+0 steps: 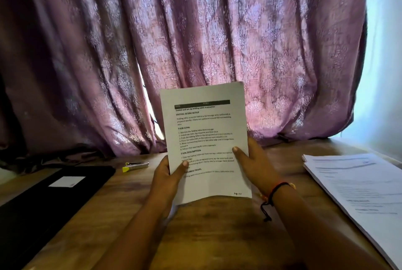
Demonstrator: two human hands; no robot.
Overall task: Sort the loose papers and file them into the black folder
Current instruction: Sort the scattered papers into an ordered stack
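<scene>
White paper (206, 121) is up so I can read it. My left hand (167, 179) and right hand (255, 166) pinch its sides; black folder (43, 204) waits at eight o'clock.

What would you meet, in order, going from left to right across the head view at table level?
Folder → yellow-tipped pen → left hand → sheet held in both hands → right hand → paper stack.
</scene>
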